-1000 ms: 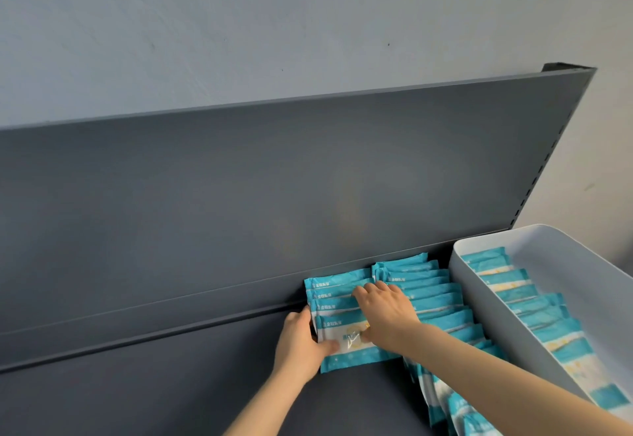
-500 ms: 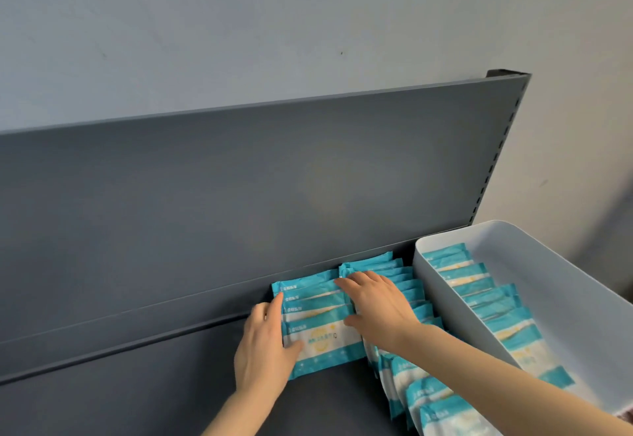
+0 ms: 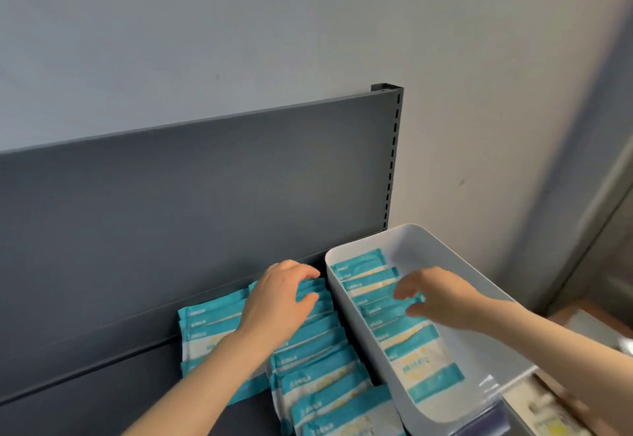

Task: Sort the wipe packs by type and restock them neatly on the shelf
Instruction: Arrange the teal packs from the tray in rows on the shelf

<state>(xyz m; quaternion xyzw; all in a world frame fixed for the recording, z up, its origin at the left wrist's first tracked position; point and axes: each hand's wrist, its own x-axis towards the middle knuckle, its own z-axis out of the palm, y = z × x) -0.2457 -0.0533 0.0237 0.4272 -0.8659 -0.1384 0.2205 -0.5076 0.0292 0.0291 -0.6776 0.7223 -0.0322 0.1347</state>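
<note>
The teal-and-white wipe packs [image 3: 318, 360] are lying flat on the dark shelf [image 3: 102, 401] in two overlapping rows against its back panel [image 3: 205, 213], each pack's long axis running left to right along the panel. The left hand [image 3: 281, 302] is resting palm down on them, its grip loose, fingers spread and holding nothing. Just beside them the white bin [image 3: 445, 250] is holding another row of packs [image 3: 414, 357], overlapping, long axes lying across its width, and the right hand [image 3: 442, 298] is hovering over that row with fingers half curled; blur is hiding whether its grip has a pack.
</note>
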